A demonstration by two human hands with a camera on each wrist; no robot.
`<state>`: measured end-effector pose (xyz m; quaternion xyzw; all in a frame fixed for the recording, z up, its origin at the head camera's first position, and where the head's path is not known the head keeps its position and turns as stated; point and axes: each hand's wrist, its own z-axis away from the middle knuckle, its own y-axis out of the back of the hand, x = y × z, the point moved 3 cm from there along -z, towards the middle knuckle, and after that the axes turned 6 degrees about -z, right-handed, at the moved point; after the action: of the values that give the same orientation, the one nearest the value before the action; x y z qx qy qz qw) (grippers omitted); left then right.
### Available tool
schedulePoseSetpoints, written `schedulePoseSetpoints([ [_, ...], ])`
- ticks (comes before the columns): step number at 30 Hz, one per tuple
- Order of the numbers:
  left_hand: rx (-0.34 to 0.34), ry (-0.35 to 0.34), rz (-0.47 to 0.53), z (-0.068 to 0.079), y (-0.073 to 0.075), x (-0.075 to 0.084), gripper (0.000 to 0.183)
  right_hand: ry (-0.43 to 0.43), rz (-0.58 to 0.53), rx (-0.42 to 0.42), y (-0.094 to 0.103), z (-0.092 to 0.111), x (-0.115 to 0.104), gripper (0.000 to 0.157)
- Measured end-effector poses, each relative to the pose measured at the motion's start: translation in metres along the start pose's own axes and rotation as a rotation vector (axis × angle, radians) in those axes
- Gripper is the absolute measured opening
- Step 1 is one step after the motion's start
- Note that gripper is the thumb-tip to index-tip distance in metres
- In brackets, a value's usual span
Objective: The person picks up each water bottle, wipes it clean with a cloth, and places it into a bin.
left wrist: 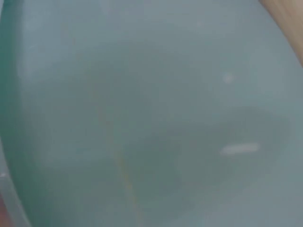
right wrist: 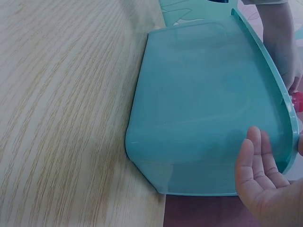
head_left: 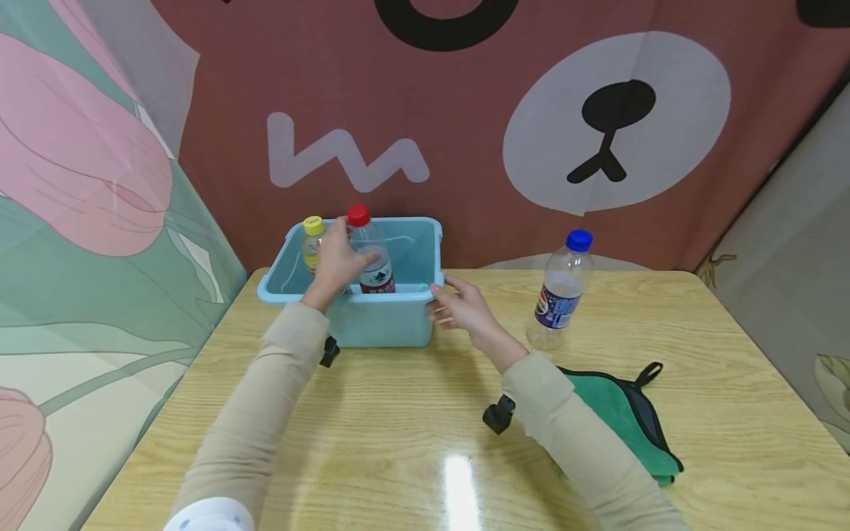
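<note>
A light-blue plastic bin (head_left: 378, 324) stands at the back left of the table. Inside it are a clear bottle with a red cap (head_left: 359, 214) and a smaller bottle with a yellow cap (head_left: 313, 226). My left hand (head_left: 339, 259) reaches over the front rim and holds the red-capped bottle, thumb across its front; its other fingers are partly hidden. At the bin's right corner is my right hand (head_left: 465, 304), thumb at the rim. The right wrist view shows its fingers (right wrist: 258, 156) fairly straight beside the outer wall. Only blurred blue-green plastic fills most of the left wrist view.
To the right stands a clear bottle (head_left: 558, 306) with a blue cap and blue label. A folded green cloth (head_left: 617, 413) with dark edging and a loop lies in front of it, partly beneath the right sleeve. A printed fabric backdrop (head_left: 465, 133) hangs behind the wooden table (head_left: 398, 442).
</note>
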<state>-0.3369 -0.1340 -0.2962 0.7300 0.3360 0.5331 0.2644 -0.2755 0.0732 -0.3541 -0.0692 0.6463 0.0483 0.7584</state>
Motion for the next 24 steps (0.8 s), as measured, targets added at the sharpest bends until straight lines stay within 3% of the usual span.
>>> schedulePoseSetpoints([
  [13,-0.009,0.019,-0.047,-0.003,-0.008,-0.005,0.066,0.003,0.009,0.005,0.001,-0.004,0.004,0.049],
  [24,-0.048,0.016,-0.027,-0.003,-0.012,-0.006,0.083,0.003,0.011,0.003,0.001,-0.003,0.003,0.049],
])
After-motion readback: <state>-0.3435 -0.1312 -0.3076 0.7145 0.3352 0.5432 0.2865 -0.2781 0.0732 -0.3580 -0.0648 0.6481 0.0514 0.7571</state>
